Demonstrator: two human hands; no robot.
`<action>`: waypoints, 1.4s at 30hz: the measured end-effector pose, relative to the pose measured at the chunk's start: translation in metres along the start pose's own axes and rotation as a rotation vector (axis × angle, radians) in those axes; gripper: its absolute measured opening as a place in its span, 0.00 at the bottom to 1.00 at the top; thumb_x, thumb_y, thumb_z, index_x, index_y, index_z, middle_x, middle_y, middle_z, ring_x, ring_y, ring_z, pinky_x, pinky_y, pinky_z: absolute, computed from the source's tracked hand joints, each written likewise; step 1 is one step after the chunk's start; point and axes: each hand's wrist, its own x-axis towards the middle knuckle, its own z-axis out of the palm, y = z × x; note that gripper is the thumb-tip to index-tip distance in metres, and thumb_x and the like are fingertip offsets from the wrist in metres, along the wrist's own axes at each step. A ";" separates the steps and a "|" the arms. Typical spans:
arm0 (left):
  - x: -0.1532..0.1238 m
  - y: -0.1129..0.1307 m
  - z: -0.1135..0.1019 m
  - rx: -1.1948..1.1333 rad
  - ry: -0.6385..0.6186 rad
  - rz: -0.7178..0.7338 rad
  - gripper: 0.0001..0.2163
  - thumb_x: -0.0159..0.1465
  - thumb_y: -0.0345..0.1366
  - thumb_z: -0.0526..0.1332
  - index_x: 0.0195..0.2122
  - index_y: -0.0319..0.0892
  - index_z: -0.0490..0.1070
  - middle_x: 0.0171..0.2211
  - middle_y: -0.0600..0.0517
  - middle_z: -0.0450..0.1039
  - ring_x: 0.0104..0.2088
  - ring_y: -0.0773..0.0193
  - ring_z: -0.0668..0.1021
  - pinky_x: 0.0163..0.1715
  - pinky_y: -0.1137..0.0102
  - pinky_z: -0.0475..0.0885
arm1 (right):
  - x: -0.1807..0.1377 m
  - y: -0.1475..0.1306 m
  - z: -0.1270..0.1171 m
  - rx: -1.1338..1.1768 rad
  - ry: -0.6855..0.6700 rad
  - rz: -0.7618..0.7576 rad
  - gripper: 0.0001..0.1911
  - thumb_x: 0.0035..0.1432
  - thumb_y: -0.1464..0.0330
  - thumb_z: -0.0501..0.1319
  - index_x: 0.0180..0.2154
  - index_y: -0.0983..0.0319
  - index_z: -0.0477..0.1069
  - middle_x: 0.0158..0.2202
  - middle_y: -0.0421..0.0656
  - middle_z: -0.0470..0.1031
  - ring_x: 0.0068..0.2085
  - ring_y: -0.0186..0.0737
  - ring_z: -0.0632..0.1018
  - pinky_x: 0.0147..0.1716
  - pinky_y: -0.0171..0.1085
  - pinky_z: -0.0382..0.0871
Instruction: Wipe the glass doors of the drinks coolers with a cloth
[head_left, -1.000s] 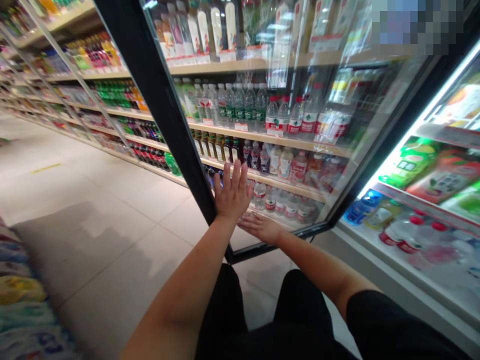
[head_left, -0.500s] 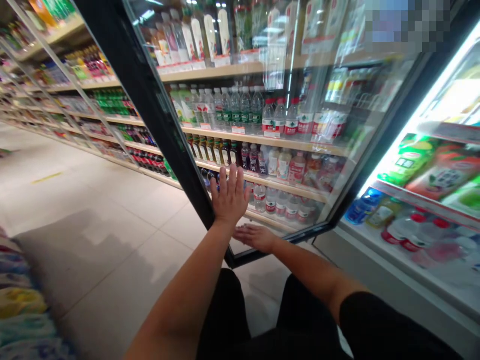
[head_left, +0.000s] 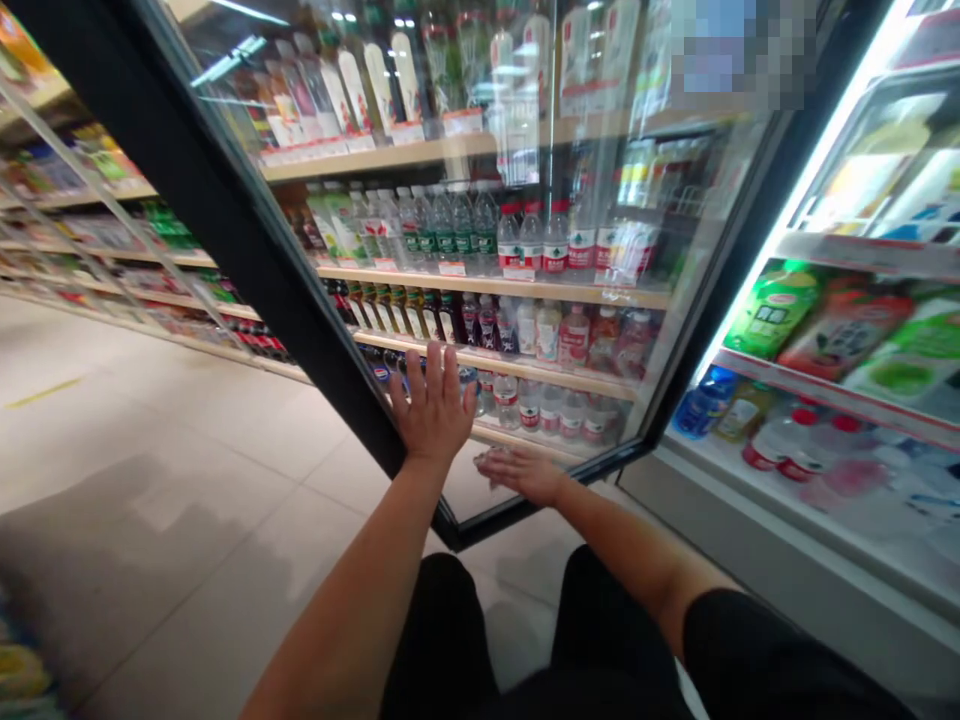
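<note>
My left hand (head_left: pixel 433 405) lies flat and open against the glass door (head_left: pixel 525 150) of a drinks cooler, fingers spread, close to the door's black left frame (head_left: pixel 225 240). My right hand (head_left: pixel 521 470) is open too, palm down, pressed low on the glass just above the door's bottom edge. The door stands swung out from the lit cooler (head_left: pixel 825 400) on the right. Neither hand holds anything.
Through the glass I see aisle shelves with rows of water bottles (head_left: pixel 480 225) and dark drink bottles (head_left: pixel 420 315). The cooler's lower shelves hold green cartons (head_left: pixel 765 305) and lying bottles (head_left: pixel 780 445). Pale tiled floor (head_left: pixel 150 480) stretches left. My dark-trousered knees are below.
The door has swung left and nearer in view. Both hands stay flat on the glass, shifted slightly left with it. The packaged goods at bottom left have nearly left the view.
</note>
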 end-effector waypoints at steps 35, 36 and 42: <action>-0.004 -0.001 0.007 -0.019 0.074 0.001 0.29 0.69 0.43 0.60 0.69 0.39 0.60 0.69 0.33 0.57 0.72 0.40 0.53 0.68 0.34 0.42 | 0.071 0.060 -0.132 -0.179 0.757 0.746 0.36 0.72 0.68 0.41 0.74 0.55 0.25 0.77 0.44 0.30 0.76 0.46 0.37 0.72 0.62 0.44; -0.004 -0.001 0.007 -0.019 0.078 0.003 0.28 0.69 0.43 0.60 0.68 0.39 0.61 0.69 0.33 0.58 0.72 0.40 0.54 0.69 0.35 0.42 | 0.073 0.053 -0.128 -0.198 0.745 0.743 0.36 0.73 0.66 0.42 0.74 0.55 0.25 0.77 0.44 0.29 0.76 0.47 0.36 0.72 0.63 0.45; -0.002 0.000 0.006 0.039 0.133 0.052 0.27 0.70 0.43 0.59 0.67 0.39 0.64 0.67 0.34 0.61 0.71 0.43 0.59 0.70 0.41 0.45 | 0.110 0.048 -0.151 -0.260 0.737 0.655 0.35 0.74 0.65 0.42 0.74 0.55 0.24 0.77 0.46 0.32 0.76 0.49 0.36 0.72 0.63 0.46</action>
